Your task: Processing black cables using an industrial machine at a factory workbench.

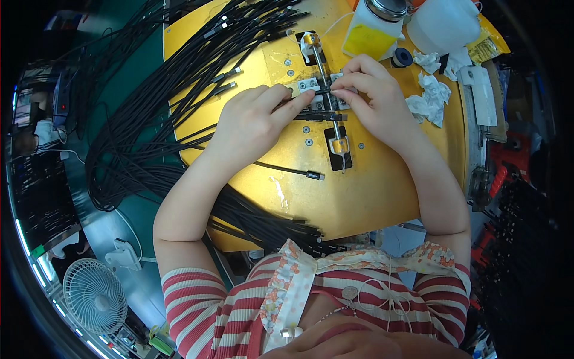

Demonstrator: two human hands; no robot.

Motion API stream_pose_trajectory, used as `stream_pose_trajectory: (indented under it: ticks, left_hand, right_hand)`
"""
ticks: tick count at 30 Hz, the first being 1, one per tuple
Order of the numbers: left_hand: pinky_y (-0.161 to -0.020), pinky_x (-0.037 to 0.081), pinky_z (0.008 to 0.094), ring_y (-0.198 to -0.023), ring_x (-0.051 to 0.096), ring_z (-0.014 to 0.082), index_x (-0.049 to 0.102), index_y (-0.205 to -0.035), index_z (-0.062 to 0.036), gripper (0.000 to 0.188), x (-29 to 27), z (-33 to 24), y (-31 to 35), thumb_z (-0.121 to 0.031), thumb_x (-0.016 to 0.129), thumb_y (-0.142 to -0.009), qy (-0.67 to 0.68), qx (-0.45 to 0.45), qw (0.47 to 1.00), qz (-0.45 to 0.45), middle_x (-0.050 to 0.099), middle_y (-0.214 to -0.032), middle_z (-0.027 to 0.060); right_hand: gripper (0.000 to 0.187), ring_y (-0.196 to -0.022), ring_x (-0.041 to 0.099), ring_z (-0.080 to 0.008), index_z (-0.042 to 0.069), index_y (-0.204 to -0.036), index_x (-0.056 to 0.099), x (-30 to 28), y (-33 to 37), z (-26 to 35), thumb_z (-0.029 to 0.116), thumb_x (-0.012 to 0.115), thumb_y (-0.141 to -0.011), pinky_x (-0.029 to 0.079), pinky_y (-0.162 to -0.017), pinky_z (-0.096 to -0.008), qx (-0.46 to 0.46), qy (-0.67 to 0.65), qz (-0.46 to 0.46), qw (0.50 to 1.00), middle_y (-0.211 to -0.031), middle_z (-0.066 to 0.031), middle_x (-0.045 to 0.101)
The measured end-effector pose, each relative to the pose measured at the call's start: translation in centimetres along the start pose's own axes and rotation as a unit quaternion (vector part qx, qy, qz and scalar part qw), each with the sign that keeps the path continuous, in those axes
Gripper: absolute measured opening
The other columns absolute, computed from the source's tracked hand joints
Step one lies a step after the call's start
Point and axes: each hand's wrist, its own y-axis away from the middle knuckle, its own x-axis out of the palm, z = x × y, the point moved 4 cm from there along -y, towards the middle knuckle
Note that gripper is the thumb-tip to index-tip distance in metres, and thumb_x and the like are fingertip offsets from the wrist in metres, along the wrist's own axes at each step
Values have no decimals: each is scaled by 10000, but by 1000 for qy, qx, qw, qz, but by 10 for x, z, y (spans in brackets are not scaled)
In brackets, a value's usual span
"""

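Note:
My left hand (254,122) is closed, thumb and forefinger pinching a black cable connector (323,92) above a small metal fixture (308,85). From the other side my right hand (373,99) pinches the connector's far end, its remaining fingers curled above. The fingertips partly cover the connector. A steel rod (335,128) with brass-coloured ends runs through the fixture, under my fingers. Just below them, more black connectors (323,116) lie across the rod. One loose cable plug (314,175) rests on the yellow board (287,197) below the fixture.
Thick bundles of black cables (131,128) spread over the left side, with further plugs (299,230) near my body. At the right are crumpled tissues (431,99), a dark spool (402,57), a white jar (371,33) and a white plastic bottle (445,27). A fan (95,296) stands lower left.

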Motion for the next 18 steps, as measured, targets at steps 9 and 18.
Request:
stream_pose_trajectory:
  ticks: [9, 18]
  left_hand:
    - [-603, 473, 307, -694, 578, 188, 670, -1151, -132, 519, 2, 0, 0, 9, 667, -652, -1, 6, 1000, -9, 578, -824, 32]
    - [-639, 477, 311, -738, 583, 190, 664, -1145, -124, 510, 3, -1, 0, 2, 666, -650, -13, 8, 1000, -1, 589, -867, 34]
  right_hand:
    - [47, -843, 550, -277, 8, -810, 600, 1, -1, -1, 16, 640, -785, 446, -749, -359, -4, -9, -1, 1000, -856, -93, 529]
    - [66, -778, 554, -275, 12, -840, 628, -8, 5, 11, 42, 655, -788, 459, -704, -352, -97, 83, -23, 992, -804, -83, 533]
